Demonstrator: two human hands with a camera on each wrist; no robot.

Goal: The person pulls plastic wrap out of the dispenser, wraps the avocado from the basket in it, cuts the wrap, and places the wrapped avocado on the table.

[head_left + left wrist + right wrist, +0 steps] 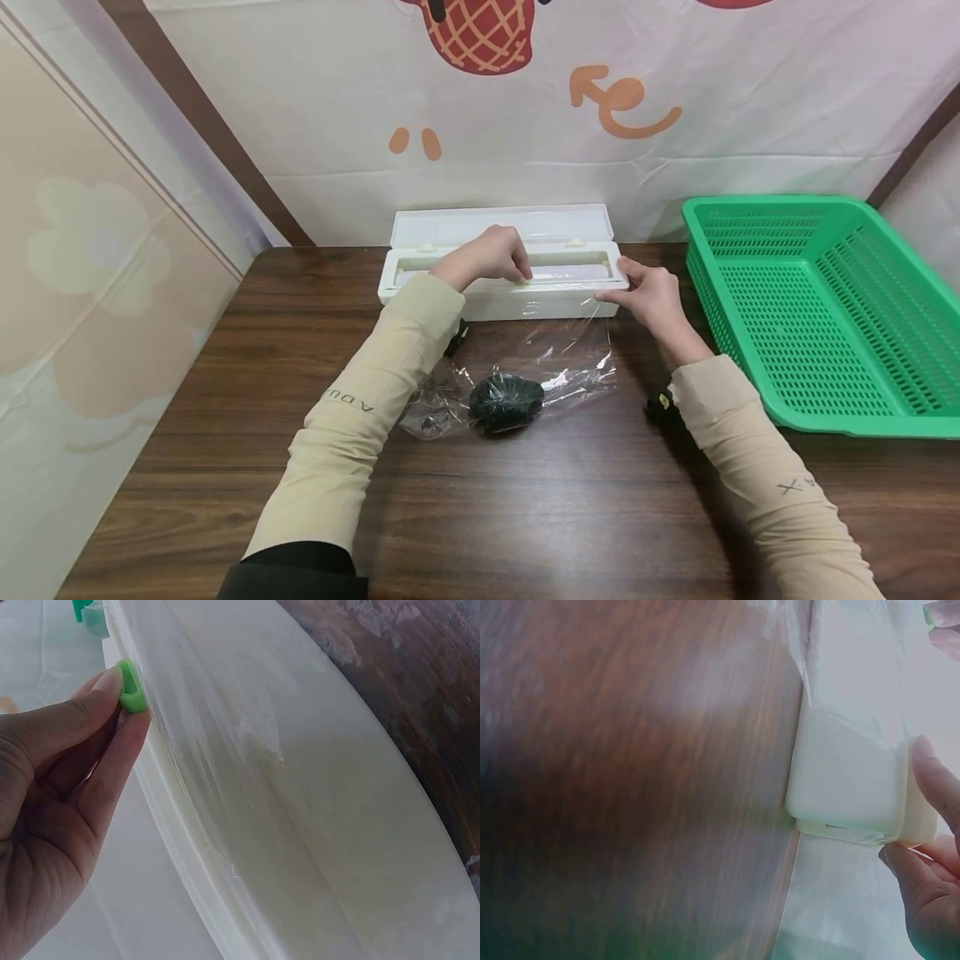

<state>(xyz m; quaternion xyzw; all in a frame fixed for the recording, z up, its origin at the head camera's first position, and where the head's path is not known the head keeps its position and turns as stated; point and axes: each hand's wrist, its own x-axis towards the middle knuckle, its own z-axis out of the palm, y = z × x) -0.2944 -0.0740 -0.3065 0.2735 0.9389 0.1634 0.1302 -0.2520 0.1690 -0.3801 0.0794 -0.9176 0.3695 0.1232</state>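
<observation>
At the back of the desk [525, 517], both hands work on the white cling-film dispenser [501, 296].

On the dispenser's front edge we see the left hand [489, 256] pinching a small green slider [132, 688] between thumb and forefinger, beside the film roll. The right hand [651, 298] grips the dispenser's right end, its fingers [930, 780] curled round the corner. The lid stands open against the wall. A clear film sheet [558, 354] runs from the dispenser towards us over the desk, and a dark round object [505, 402] lies on it, partly wrapped. To the right, well apart from the film, stands a green basket [825, 400].
</observation>
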